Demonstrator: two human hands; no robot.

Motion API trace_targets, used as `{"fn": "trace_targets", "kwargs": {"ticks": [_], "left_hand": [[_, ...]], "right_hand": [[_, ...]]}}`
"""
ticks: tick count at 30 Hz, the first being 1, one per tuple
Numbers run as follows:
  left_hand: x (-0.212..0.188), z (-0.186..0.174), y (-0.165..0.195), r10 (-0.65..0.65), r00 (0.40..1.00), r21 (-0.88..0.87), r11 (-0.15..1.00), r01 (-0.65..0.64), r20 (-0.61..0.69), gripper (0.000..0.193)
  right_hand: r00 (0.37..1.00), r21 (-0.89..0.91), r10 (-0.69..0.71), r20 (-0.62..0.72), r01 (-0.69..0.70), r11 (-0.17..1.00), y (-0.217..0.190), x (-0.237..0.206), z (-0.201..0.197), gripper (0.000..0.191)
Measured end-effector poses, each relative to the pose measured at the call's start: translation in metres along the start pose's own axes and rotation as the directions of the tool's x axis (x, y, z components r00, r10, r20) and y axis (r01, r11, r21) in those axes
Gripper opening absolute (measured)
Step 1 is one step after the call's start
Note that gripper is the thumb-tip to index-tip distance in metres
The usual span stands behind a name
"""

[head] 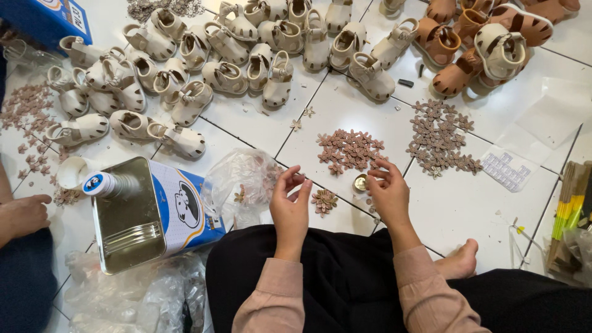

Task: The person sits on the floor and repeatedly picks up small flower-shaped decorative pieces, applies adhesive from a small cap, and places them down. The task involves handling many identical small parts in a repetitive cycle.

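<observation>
Right hand is pinching a flower from the pile, left hand fingers curled narrow, contents unclear; glue pot alongside risks tipping.

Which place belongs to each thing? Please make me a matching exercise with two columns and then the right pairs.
Things:
1. cream baby sandals
2. brown baby sandals
3. metal tin
4. small round lid

Places:
A. far right on the floor tiles, at the top
B. just beside the right hand
C. lying on its side, left of the left hand
D. spread wide over the far left and middle of the floor

Pairs: 1-D, 2-A, 3-C, 4-B
</observation>
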State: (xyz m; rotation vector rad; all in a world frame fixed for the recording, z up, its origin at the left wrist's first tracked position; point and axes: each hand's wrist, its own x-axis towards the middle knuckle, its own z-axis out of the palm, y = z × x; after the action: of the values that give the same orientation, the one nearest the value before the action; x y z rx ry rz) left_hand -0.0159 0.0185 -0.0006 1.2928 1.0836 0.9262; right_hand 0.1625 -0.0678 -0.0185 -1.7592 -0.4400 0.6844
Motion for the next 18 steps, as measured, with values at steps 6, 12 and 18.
{"fn": "trace_targets", "kwargs": {"ticks": [6,12,18], "left_hand": [[0.0,-0.006,-0.003,0.044,0.998,-0.11,0.993,-0.05,-0.053,0.021],[0.0,-0.007,-0.011,-0.015,1.0,-0.364,0.931,0.01,-0.012,0.032],[0.0,-0.006,-0.003,-0.025,1.0,-0.274,0.961,0.028,0.014,0.029]], "right_hand": [[0.998,-0.316,-0.049,0.035,0.058,0.947,0.003,-0.017,-0.002,0.036],[0.913,-0.407,-0.28,0.295,0.385,0.828,0.016,-0.043,0.039,0.045],[0.898,-0.48,-0.32,0.303,0.434,0.763,0.018,-0.049,0.047,0.049]]}}
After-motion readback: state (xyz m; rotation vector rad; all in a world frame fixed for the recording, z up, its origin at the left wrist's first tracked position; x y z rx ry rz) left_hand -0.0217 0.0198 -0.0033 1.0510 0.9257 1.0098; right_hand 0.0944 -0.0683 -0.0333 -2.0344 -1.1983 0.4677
